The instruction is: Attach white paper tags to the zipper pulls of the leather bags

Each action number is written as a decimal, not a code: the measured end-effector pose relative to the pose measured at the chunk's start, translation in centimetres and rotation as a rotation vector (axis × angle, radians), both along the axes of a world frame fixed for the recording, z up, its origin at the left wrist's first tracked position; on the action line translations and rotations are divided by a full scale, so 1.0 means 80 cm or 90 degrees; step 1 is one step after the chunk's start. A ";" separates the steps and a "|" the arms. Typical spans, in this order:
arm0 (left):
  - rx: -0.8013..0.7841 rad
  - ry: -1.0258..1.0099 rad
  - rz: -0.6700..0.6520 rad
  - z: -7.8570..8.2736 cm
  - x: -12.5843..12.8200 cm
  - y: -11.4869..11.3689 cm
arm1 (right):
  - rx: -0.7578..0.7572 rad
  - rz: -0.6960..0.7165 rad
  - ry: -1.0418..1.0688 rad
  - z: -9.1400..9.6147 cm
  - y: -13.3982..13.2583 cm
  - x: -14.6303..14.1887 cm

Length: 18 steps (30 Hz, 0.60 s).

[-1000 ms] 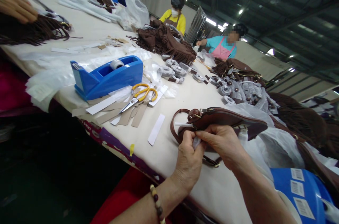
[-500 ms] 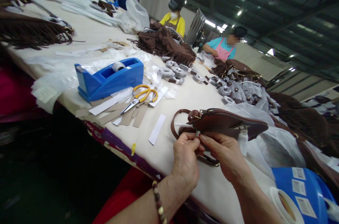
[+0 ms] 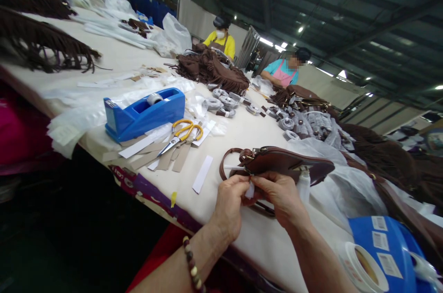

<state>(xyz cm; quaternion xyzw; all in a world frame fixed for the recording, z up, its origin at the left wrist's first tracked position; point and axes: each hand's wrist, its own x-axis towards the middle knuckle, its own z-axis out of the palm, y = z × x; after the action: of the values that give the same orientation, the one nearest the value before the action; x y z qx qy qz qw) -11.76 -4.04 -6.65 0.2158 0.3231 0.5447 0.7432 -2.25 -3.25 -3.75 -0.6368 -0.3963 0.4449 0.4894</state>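
A brown leather handbag (image 3: 290, 164) lies on its side on the pale table, its strap loop (image 3: 224, 162) pointing left. At its near left end, my left hand (image 3: 230, 203) and my right hand (image 3: 282, 194) meet with thumbs and fingertips pinched together. Between them shows a small whitish translucent piece (image 3: 249, 190), perhaps tape or thin wrap, around a part of the bag I cannot make out. A white strip (image 3: 233, 167) passes by the strap. White wrapping (image 3: 303, 185) covers a fitting on the bag's side.
Left of the bag are a white paper strip (image 3: 202, 174), yellow-handled scissors (image 3: 185, 132) and a blue tape dispenser (image 3: 145, 115). A second blue dispenser (image 3: 384, 251) stands near right. Wrapped straps (image 3: 224, 101) and fringed brown bags (image 3: 214, 69) lie beyond. Two people work across the table.
Both hands have shifted slightly left and down in view, along with the bag. More of the whitish piece now shows between my fingertips. The whole view has tilted a little.
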 end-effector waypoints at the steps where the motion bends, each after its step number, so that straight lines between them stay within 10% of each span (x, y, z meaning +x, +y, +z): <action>1: -0.002 0.007 0.000 -0.001 0.000 0.001 | -0.004 0.000 0.010 0.000 0.001 0.000; 18: -0.051 0.071 0.038 -0.005 0.010 0.008 | -0.009 -0.015 0.155 -0.014 -0.006 -0.002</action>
<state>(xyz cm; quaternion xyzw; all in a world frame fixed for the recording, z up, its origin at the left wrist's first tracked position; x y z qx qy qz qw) -10.93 -3.40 -7.09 0.2060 0.3919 0.5402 0.7156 -2.40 -3.76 -4.86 -0.5862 -0.3233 0.5163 0.5342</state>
